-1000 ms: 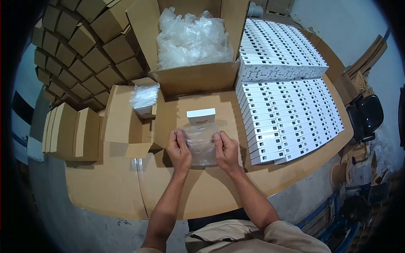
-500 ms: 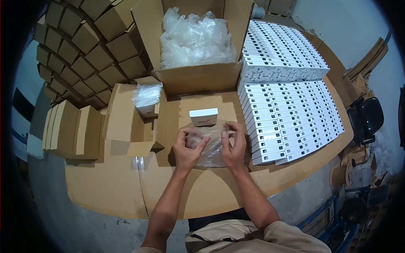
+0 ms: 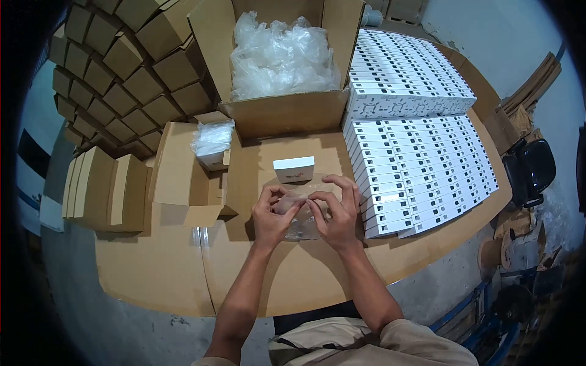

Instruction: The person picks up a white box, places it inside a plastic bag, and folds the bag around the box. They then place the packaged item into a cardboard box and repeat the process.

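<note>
- Step in hand, as we judge it: working the edge of the clear bag [image 3: 302, 232] w/ our fingertips, prob. to part its layers.
- Our L hand [image 3: 269, 216] has the film pinched btwn thumb & fingers, at the bag's L side.
- Our R hand [image 3: 339, 221] grips film too, thumb & index tips meeting right by the L thumb; its other fingers are raised & curled.
- Bag's in front of us, low over the cardboard-covered table [image 3: 159, 268]; can't tell if its lower edge touches.
- White box [image 3: 294, 170] stands on the table just beyond the bag, nobody holding it; can't tell if film touches it.
- Next move, our guess: calls for a steady L pinch & a light R peel, w/o tearing thin film. Main risk: layers clinging or slipping.
</note>
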Demonstrator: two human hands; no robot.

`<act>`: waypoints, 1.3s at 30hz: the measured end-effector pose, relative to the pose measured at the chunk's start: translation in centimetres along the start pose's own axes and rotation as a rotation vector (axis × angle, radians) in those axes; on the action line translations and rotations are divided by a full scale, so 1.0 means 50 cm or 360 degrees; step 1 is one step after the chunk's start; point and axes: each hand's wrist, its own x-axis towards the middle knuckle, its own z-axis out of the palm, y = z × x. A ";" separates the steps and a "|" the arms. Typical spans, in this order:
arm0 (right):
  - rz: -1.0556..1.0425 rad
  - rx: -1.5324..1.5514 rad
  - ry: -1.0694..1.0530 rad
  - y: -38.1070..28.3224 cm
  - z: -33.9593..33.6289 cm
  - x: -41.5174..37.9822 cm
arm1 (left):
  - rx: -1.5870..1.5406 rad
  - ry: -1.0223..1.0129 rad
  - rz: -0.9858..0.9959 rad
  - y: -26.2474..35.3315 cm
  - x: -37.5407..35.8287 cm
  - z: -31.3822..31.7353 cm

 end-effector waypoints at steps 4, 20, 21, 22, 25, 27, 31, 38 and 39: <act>-0.0161 -0.0164 -0.0088 -0.010 -0.011 0.012 | 0.0090 -0.0035 -0.0010 0.014 0.008 -0.006; -0.0184 0.0000 -0.0612 -0.029 -0.020 0.047 | 0.0098 -0.0433 0.0078 0.032 0.016 -0.012; -0.0147 0.0006 -0.0676 -0.032 -0.024 0.051 | 0.0083 -0.0451 0.0055 0.044 0.020 -0.014; -0.0106 0.0013 -0.0741 -0.038 -0.031 0.059 | 0.0069 -0.0470 0.0028 0.050 0.018 -0.015; -0.0125 0.0017 -0.0751 -0.028 -0.025 0.067 | 0.0030 -0.0459 -0.0034 0.049 0.016 -0.015; -0.0142 0.0057 -0.0744 -0.025 -0.023 0.071 | 0.0050 -0.0457 -0.0040 0.039 0.014 -0.017; -0.0075 0.0166 -0.0795 -0.036 -0.029 0.079 | -0.0011 -0.0604 -0.0175 0.000 0.013 -0.030; -0.0111 0.0092 -0.0819 -0.032 -0.019 0.088 | 0.0079 -0.0563 -0.0216 0.007 0.009 -0.030; -0.0108 0.0097 -0.0835 -0.031 -0.017 0.087 | 0.0062 -0.0586 -0.0238 -0.009 0.008 -0.032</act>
